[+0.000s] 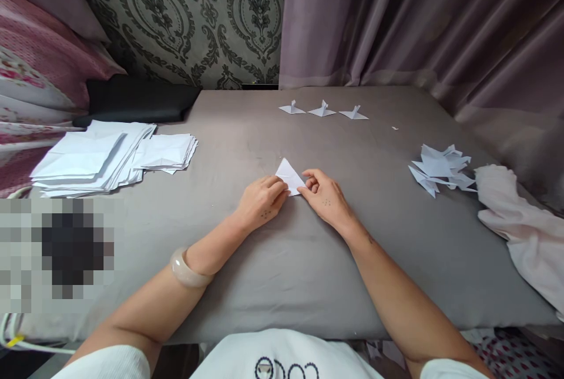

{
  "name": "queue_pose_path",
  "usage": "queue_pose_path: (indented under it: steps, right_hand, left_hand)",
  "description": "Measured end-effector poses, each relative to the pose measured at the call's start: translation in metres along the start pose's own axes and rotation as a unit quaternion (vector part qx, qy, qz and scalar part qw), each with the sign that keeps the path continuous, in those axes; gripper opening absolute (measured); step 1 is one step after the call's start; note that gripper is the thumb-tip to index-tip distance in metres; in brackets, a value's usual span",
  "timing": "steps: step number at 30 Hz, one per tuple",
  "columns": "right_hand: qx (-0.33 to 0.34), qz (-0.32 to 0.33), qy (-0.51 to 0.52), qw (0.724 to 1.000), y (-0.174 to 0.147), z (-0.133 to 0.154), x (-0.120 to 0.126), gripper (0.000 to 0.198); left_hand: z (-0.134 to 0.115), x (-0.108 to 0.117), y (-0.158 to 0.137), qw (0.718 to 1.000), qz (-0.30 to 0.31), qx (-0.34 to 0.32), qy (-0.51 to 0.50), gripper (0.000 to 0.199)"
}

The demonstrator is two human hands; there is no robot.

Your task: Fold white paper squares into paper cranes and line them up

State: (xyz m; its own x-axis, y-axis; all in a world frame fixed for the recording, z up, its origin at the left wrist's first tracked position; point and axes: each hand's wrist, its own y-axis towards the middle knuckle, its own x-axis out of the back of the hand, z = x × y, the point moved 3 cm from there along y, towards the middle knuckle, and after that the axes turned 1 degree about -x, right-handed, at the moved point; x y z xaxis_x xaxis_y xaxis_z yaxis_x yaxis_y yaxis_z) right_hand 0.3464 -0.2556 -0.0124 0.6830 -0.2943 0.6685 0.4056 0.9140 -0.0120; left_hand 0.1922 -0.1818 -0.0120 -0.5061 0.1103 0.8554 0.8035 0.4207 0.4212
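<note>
A small piece of white paper (288,174), folded to a triangle with its tip pointing away from me, lies on the grey cloth surface between my hands. My left hand (263,200) has its fingers bent over the paper's left lower side, hiding that corner. At the right corner, my right hand (325,195) pinches the paper between thumb and curled fingers. Farther back stand three folded paper cranes in a row: a left one (292,108), a middle one (322,109) and a right one (354,113).
To the left lie a stack of large white sheets (88,161) and a stack of smaller paper squares (166,153), with a black folded item (141,100) behind. On the right are a heap of folded paper pieces (443,167) and a pale cloth (520,220). A paper scrap (395,128) lies farther back.
</note>
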Motion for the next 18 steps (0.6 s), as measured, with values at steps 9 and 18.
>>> queue_pose_path:
  steps: [9, 18]
  right_hand:
    - [0.223, -0.097, -0.205, 0.948, -0.011, 0.019, 0.010, 0.040]
    - [0.198, 0.046, -0.270, 0.941, -0.010, 0.013, 0.009, 0.025]
  left_hand:
    - [-0.001, 0.018, -0.002, 0.984, -0.124, 0.042, 0.118, 0.029]
    - [-0.004, 0.007, -0.001, 0.996, 0.013, -0.052, 0.070, 0.019]
